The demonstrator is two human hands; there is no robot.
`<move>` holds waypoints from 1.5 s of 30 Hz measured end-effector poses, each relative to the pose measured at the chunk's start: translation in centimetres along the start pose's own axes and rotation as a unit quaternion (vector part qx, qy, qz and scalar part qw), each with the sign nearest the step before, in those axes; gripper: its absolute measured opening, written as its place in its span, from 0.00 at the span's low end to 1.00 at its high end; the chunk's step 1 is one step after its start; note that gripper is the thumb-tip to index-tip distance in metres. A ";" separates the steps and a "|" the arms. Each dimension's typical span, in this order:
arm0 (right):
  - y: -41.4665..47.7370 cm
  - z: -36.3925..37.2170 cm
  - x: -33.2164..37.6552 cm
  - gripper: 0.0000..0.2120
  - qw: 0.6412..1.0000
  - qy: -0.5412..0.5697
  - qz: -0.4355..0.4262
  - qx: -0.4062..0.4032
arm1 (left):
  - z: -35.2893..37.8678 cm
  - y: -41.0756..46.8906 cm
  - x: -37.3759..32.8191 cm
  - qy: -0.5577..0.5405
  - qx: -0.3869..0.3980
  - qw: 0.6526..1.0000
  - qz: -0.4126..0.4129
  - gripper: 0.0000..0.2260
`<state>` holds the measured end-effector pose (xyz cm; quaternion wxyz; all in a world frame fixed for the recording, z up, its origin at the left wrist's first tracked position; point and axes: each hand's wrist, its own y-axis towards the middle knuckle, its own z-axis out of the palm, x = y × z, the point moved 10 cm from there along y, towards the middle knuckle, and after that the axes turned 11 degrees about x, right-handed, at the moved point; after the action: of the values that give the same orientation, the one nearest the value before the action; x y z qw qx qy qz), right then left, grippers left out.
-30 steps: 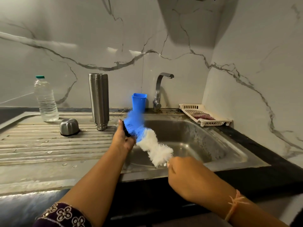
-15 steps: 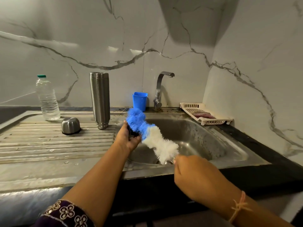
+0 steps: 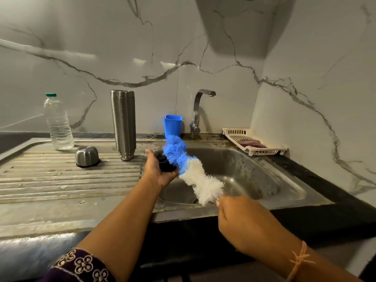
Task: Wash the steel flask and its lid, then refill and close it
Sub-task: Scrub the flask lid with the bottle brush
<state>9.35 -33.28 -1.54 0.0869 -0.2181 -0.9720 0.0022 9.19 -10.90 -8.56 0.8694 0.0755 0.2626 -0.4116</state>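
**A:** Head view, bottom right first. What has the right hand (image 3: 242,218) got?

**B:** Its grip is closed round the brush (image 3: 191,169) handle, which the hand hides. The bristles run white, then blue, up to mid-frame.

**A:** And the left hand (image 3: 157,171)?

**B:** It's just left of centre, over the sink (image 3: 284,180) edge, with its grip cupped round a small dark lid (image 3: 165,164). The blue bristles touch the lid. I'd guess it's light, hard and slick when wet, so hold it by the sides.

**A:** The flask (image 3: 123,123)?

**B:** It stands upright at mid-left on the drainboard, well apart from both hands. It's stiff, smooth steel, so take it round the body. I can't tell what's inside. Its cap (image 3: 87,156) sits mouth-down nearby.

**A:** Further back?

**B:** A capped bottle (image 3: 59,123) at the left seems to hold water. The blue cup (image 3: 173,126) stands beside the tap (image 3: 200,110), its contents hidden. The basket (image 3: 230,132) at the right holds a reddish scrubber (image 3: 251,143).
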 end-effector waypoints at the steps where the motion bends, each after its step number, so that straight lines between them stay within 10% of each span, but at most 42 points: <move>1: -0.2 -0.1 0.0 0.14 1.000 -0.002 -0.001 -0.002 | -0.3 0.0 -0.1 -0.006 -0.008 1.000 0.002 0.29; 11: -0.3 -2.0 0.4 0.09 0.998 -0.042 0.005 -0.036 | -0.5 -0.2 -1.2 0.101 -0.041 0.993 0.056 0.13; 45: -1.1 1.9 1.7 0.11 0.996 -0.083 0.011 -0.019 | -1.2 -1.2 -1.9 0.090 -0.067 0.992 0.057 0.14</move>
<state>7.10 -33.51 -3.05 0.0022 -0.2295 -0.9733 0.0027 6.77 -9.95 -8.51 0.8674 0.0686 0.3625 -0.3339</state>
